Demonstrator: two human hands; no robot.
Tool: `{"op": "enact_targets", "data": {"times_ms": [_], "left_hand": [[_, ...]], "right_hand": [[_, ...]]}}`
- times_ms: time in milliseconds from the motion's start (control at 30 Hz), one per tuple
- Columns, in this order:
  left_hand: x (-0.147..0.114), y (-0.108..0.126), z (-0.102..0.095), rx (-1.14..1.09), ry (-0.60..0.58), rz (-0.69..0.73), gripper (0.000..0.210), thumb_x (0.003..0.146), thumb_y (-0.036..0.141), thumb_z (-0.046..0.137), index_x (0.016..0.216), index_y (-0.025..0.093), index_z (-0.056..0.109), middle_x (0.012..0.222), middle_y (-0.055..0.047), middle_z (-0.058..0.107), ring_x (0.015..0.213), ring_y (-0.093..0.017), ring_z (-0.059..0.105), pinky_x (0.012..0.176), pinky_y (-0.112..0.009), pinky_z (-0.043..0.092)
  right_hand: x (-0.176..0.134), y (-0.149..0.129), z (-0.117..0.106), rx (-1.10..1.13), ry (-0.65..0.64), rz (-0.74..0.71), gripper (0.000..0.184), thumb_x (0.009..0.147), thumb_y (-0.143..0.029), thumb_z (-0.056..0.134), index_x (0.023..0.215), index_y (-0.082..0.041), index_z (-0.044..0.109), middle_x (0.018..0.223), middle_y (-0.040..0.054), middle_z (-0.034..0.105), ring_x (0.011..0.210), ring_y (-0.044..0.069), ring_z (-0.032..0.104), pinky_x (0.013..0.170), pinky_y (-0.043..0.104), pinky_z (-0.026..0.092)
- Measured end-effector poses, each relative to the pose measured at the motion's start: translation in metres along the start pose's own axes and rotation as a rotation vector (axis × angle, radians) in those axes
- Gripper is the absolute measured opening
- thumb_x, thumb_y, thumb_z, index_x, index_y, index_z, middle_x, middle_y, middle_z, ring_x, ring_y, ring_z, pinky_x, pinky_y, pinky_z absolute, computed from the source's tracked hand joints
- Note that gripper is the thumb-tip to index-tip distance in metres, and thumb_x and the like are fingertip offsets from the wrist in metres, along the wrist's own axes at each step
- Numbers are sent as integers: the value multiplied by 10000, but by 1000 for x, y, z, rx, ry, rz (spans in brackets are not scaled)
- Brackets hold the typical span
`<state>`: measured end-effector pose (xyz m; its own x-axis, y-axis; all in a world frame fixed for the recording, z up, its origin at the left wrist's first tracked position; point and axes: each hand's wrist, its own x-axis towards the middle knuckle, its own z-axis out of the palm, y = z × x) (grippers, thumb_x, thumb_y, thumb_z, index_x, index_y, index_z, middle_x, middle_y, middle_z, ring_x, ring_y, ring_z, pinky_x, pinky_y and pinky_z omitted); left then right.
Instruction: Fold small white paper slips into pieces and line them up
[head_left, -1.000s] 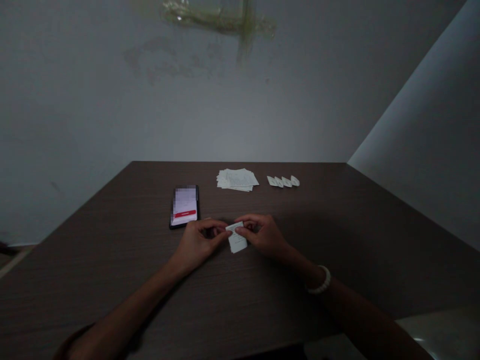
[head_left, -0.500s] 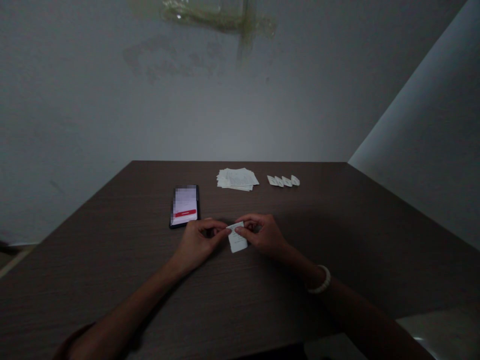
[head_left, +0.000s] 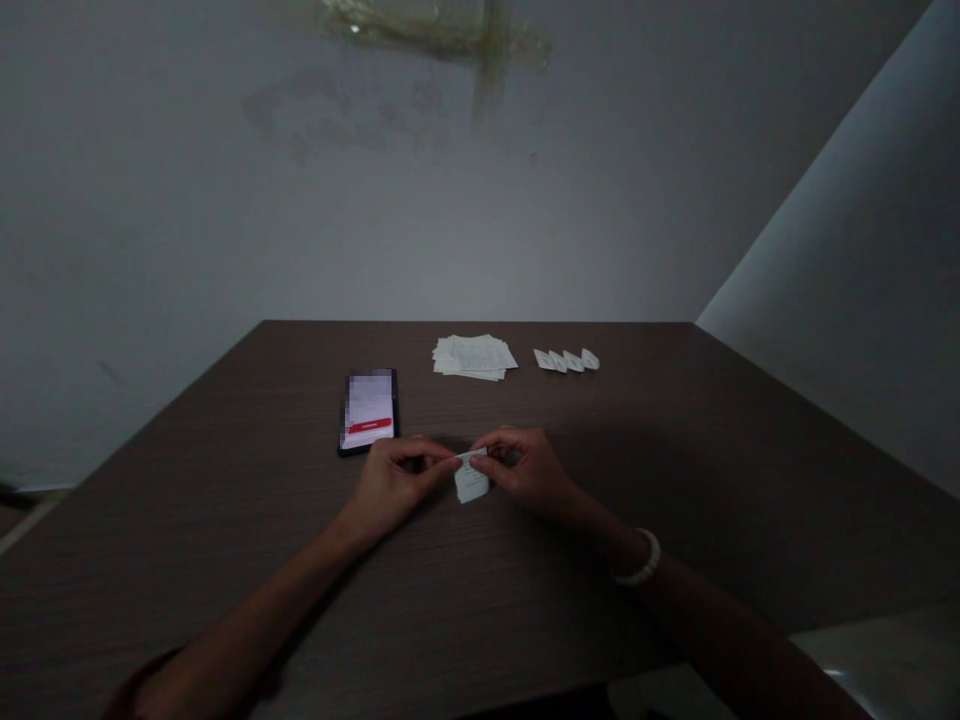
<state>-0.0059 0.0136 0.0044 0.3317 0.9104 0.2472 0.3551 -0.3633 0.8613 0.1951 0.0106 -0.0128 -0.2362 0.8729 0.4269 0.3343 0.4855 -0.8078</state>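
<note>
Paper slip with illegible print

"What sort of place is this?"

"A dim indoor room, plainly finished. A dark brown, wood-grained rectangular counter stands up against a pale grey painted wall. Home or office, I can't tell."

"Does anything suggest a desk?"

"A black rectangular smartphone with a lit screen and a loose pile of thin white printed papers lie on it, which would suit a study corner or a small office alike."

"And how well kept is the room?"

"Worn. Glossy yellowish strips of tape cross high on that wall, with dull grey blotches below."
</note>
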Motion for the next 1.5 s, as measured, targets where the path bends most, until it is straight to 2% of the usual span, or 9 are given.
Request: {"op": "enact_targets", "data": {"times_ms": [300, 700, 967, 1167, 1500], "left_hand": [[0, 0, -2, -6, -31, 31, 184, 804, 322, 661, 760, 174, 761, 700, -52, 690, 630, -164, 573, 583, -282, 421], [-2, 9, -2, -22, -109, 66, 187, 829, 286, 633, 768, 171, 767, 692, -41, 670, 653, -159, 570, 585, -259, 417], [-1, 6, -1, -99, -67, -10, 156, 773, 264, 664, 709, 156, 756, 665, -40, 653, 632, -152, 548, 591, -272, 418], [-2, 6, -1, -138, -46, -65, 154, 750, 268, 673, 698, 146, 751, 674, -43, 662, 622, -150, 545, 596, -283, 427], [-1, 7, -1, -116, -21, -60, 157, 752, 247, 657, 669, 139, 736, 662, -49, 662, 625, -158, 557, 589, -284, 427]], "right_hand": [[-1, -2, -1, 31, -2, -5, 126, 778, -277, 680, 813, -166, 728, 679, 27, 680, 579, 114, 589, 544, 227, 455], [-1, -1, 1, -20, -65, 10, 135, 776, -283, 678, 770, -157, 723, 619, 2, 627, 532, 88, 515, 518, 208, 404], [0, 4, -2, 101, -120, 99, 165, 793, -306, 656, 786, -152, 716, 671, 23, 675, 581, 111, 571, 546, 230, 449], [1, 8, -3, 245, -100, 183, 166, 758, -304, 686, 765, -140, 701, 691, 33, 695, 601, 122, 614, 584, 250, 484], [-1, 4, -1, 175, -79, 155, 150, 773, -285, 665, 766, -137, 694, 688, 39, 692, 587, 121, 604, 562, 241, 468]]}}
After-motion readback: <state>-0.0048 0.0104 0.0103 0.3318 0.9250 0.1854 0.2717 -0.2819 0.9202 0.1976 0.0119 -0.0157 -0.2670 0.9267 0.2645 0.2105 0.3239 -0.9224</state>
